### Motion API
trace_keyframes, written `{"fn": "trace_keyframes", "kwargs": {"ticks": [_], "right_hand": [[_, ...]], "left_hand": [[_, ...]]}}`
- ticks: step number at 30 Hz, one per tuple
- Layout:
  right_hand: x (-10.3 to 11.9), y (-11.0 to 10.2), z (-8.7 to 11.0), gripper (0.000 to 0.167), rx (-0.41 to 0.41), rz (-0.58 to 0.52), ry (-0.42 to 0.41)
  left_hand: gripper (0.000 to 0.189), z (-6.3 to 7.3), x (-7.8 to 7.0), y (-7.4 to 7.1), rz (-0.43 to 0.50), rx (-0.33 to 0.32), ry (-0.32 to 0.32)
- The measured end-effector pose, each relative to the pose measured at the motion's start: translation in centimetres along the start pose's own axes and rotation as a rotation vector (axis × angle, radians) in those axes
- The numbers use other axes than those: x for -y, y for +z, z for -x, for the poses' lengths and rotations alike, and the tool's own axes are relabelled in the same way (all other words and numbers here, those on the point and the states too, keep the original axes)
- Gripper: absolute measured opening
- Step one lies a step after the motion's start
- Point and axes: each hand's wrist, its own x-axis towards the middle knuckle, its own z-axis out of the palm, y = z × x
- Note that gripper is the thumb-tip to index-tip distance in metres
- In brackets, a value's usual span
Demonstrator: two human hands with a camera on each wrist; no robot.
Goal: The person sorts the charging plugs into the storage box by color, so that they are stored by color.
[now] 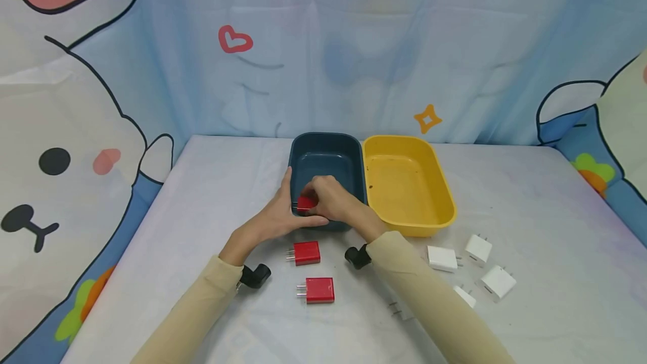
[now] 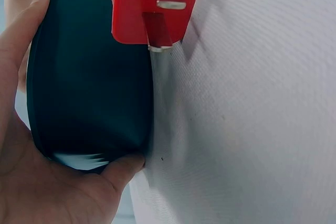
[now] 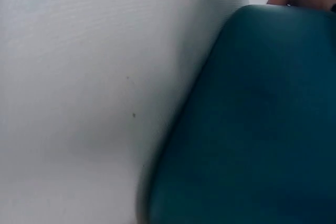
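My right hand (image 1: 331, 198) pinches a red plug adapter (image 1: 305, 204) down inside the near end of the dark blue bin (image 1: 327, 156), its prongs pointing left. My left hand (image 1: 283, 212) holds that bin at its near left corner, thumb along the front rim and fingers up the left side. The left wrist view shows this hand (image 2: 58, 187) spread around the bin wall (image 2: 94, 77). On the cloth in front lie two more red plug adapters, the farther one (image 1: 306, 253) and the nearer one (image 1: 319, 290), prongs to the left.
A yellow bin (image 1: 409, 184) stands against the dark blue bin's right side. Several white plug adapters (image 1: 442, 258) lie on the right of the white cloth (image 1: 242, 184), one partly hidden by the right forearm. A printed curtain (image 1: 303, 83) hangs behind the table.
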Motion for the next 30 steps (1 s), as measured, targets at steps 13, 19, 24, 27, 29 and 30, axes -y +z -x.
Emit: {"fn": "trace_keyframes", "kwargs": {"ticks": [13, 19, 24, 27, 29, 30], "right_hand": [[2.7, -5.3, 5.9, 0.040, -0.199, -0.005, -0.171], [5.7, -6.3, 9.6, 0.037, -0.208, 0.007, -0.323], [7.1, -4.6, 11.5, 0.038, -0.041, 0.000, -0.311], [7.1, -2.7, 12.2, 0.040, 0.079, 0.001, -0.262], [6.8, -1.4, 12.5, 0.041, 0.128, 0.001, -0.244], [6.6, -0.9, 12.6, 0.041, 0.142, 0.001, -0.244]], "left_hand": [[0.127, -0.2, 0.2, 0.0, 0.033, 0.015, 0.056], [0.132, 0.0, 0.1, -0.3, 0.008, 0.024, 0.052], [0.127, -0.1, 0.1, -0.3, 0.009, 0.018, 0.082], [0.127, -0.2, 0.3, -0.1, 0.029, 0.009, 0.113], [0.128, -0.2, 0.2, 0.0, 0.047, 0.005, 0.116], [0.129, -0.2, 0.1, 0.0, 0.045, 0.000, 0.102]]}}
